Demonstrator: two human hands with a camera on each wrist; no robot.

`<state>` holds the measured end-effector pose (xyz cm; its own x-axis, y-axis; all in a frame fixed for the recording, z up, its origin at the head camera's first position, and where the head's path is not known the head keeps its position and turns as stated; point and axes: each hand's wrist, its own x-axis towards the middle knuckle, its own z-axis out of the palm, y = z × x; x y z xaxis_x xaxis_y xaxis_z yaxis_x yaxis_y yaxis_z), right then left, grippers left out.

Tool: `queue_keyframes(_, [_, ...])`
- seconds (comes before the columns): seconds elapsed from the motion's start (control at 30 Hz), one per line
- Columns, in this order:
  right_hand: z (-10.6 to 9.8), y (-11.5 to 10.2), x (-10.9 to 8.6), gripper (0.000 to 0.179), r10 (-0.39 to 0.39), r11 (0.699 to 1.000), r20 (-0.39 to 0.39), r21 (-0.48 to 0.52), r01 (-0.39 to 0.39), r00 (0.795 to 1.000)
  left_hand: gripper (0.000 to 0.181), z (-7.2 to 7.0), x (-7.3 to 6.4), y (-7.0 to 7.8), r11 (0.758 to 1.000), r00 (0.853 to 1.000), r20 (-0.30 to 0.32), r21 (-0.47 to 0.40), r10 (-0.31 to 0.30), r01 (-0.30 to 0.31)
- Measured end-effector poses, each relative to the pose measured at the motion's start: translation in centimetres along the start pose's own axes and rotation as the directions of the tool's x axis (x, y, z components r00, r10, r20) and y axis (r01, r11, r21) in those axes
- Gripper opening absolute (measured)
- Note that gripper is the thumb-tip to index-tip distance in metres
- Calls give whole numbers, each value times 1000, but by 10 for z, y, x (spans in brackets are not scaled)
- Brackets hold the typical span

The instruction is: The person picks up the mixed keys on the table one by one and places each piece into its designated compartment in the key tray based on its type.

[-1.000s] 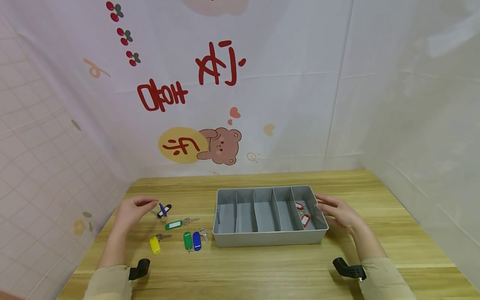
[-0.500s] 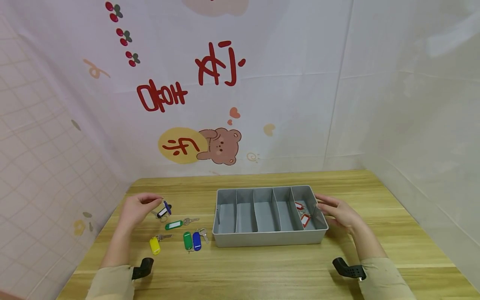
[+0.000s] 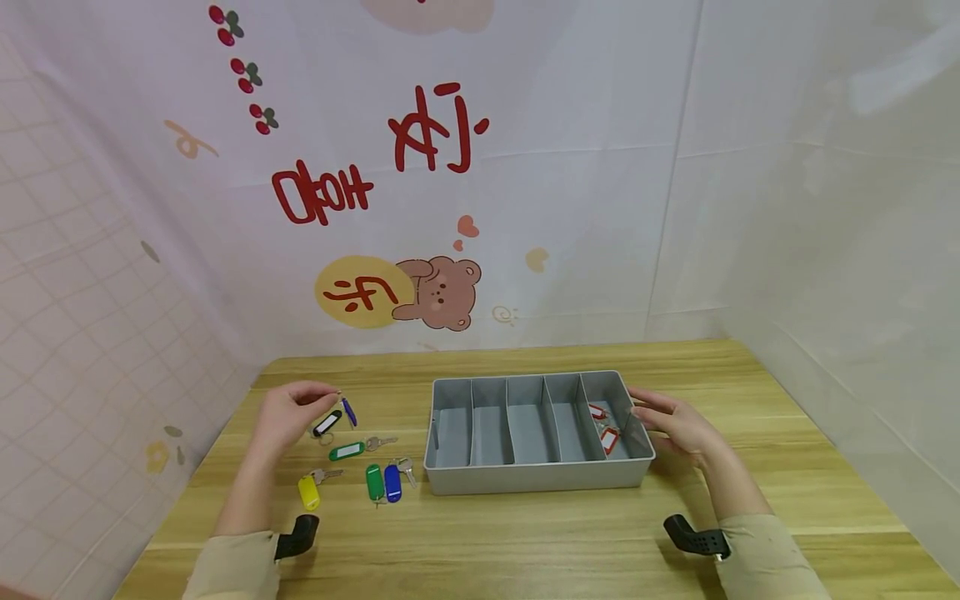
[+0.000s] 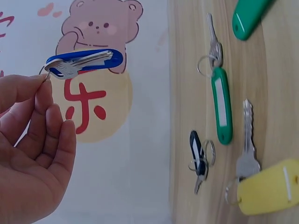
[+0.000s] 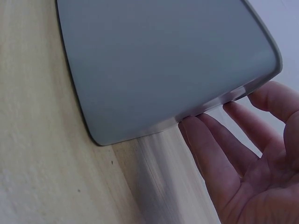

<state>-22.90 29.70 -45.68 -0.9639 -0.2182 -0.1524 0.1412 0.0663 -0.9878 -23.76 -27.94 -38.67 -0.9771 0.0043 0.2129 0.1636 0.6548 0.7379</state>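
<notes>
Thumb and forefinger of my left hand (image 3: 294, 414) pinch the ring of a blue key tag (image 4: 115, 57). A silver key (image 4: 70, 68) hangs with it, raised off the table. Just below in the head view lies a black key tag (image 3: 327, 423) with its key. My right hand (image 3: 681, 429) rests its fingertips against the right end of a grey divided tray (image 3: 536, 479). Extended, slightly bent fingers (image 5: 203, 140) touch the tray's end wall in the right wrist view. Red key tags (image 3: 609, 440) lie in the tray's rightmost compartment.
Left of the tray, on the wooden table (image 3: 525, 550), lie a green tag with a white label (image 3: 347, 451), a yellow tag (image 3: 309, 492), another green tag (image 3: 375, 482) and a second blue tag (image 3: 393, 483). A printed curtain (image 3: 585, 208) stands behind the table.
My left hand has moved to the right with the blue key tag, past the black one. The right hand stays at the tray's end.
</notes>
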Motion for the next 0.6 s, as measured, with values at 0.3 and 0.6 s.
queue_keyframes(0.3, [1,-1,-1,62,0,1000,0,-6,0,1000,25,9,-3,15,999,1000,13,-43,-2,3])
queue_keyframes(0.6, [2,1,-1,61,-1,1000,4,21,1,1000,26,22,-5,30,988,1000,14,-153,13,-11])
